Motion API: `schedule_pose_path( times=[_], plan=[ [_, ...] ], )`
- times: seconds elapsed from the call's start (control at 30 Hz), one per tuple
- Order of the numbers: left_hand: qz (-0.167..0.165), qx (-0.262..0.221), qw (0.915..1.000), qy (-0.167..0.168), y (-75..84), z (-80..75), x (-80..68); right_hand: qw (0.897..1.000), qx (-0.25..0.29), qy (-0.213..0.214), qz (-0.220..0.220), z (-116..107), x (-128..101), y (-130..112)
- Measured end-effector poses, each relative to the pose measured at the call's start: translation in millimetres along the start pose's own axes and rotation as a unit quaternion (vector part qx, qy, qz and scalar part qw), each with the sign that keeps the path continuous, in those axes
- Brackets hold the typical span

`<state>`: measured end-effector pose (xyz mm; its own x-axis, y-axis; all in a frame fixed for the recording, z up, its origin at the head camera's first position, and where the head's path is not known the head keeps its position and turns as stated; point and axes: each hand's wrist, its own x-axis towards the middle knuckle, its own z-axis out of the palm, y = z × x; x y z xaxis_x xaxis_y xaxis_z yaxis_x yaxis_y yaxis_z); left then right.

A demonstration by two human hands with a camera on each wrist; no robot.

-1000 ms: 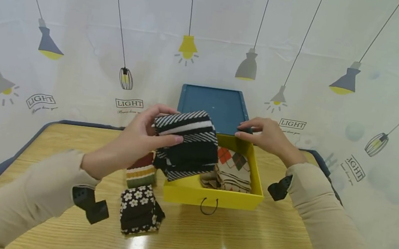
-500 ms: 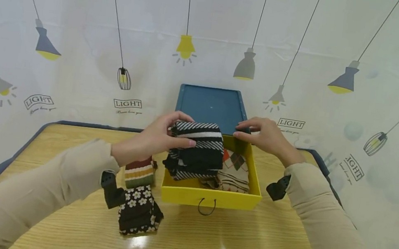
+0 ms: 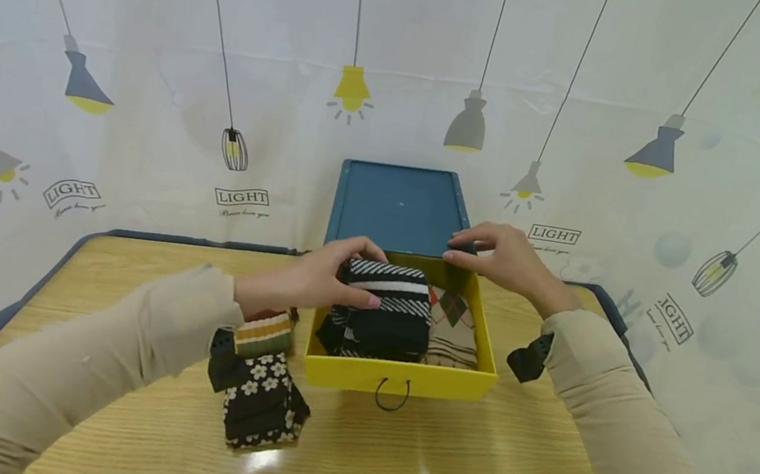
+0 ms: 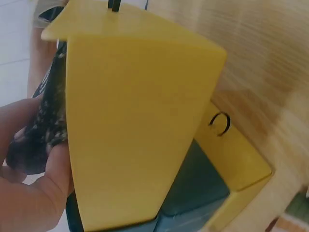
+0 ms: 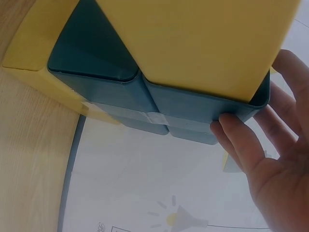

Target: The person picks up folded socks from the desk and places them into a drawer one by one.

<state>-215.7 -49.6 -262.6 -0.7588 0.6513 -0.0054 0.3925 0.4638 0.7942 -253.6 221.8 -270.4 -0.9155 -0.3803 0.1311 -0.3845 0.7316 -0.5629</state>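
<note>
— What has each hand got hold of?

— The left hand [image 3: 318, 277] grips a folded black sock bundle with white diagonal stripes [image 3: 381, 308], thumb along its near side and fingers curled over the top. The bundle sits low in the left part of the open yellow cardboard drawer [image 3: 398, 376]. The right hand [image 3: 501, 258] rests its bent fingertips on the far right corner of the dark blue box [image 3: 401, 206] that the drawer slides out of.

— Do the wrist cameras add anything?

— The right wrist view shows the fingers [image 5: 241, 140] pressed against the blue box's edge, the palm spread rather than wrapped round it; from the head that contact is only a small patch. The left wrist view shows the drawer's yellow outer wall [image 4: 130, 130] up close, with the dark sock fabric [image 4: 46, 121] pinched at its left. How deep the bundle sits I can't quite tell from there.

— And the arms?

— Both reach forward in beige sleeves, the left forearm crossing above the table towards the drawer.

— Around them?

— A beige argyle sock bundle [image 3: 454, 329] lies beside the striped one in the drawer. Left of the drawer on the light wooden table [image 3: 500, 473] sit a rust, yellow and green striped sock roll [image 3: 263, 333] and a dark floral sock bundle [image 3: 259, 408].
</note>
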Motion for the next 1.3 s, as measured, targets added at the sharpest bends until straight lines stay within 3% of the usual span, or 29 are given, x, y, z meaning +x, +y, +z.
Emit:
schedule_pose_path(
  times=[0.1, 0.33, 0.63, 1.03, 1.3],
  plan=[
    [0.023, 0.031, 0.9992, -0.013, -1.3, -4.4, -0.1, 1.000, -0.001, 0.001, -0.006, 0, 0, -1],
    [0.010, 0.074, 0.9964, -0.041, 2.0, -13.5, 0.8, 1.000, -0.002, -0.001, -0.005, -1, 0, -2],
    [0.036, 0.103, 0.9929, -0.048, 6.1, -19.4, 3.2, 1.000, 0.005, -0.002, -0.005, -1, 0, -1],
    [0.039, 0.093, 0.9942, -0.037, 3.6, -17.6, 7.0, 1.000, 0.008, -0.003, 0.004, -1, -1, -1],
    [0.086, 0.052, 0.9949, -0.008, 3.9, -15.8, -0.5, 1.000, 0.004, 0.002, -0.004, 1, 0, 1]
  ],
)
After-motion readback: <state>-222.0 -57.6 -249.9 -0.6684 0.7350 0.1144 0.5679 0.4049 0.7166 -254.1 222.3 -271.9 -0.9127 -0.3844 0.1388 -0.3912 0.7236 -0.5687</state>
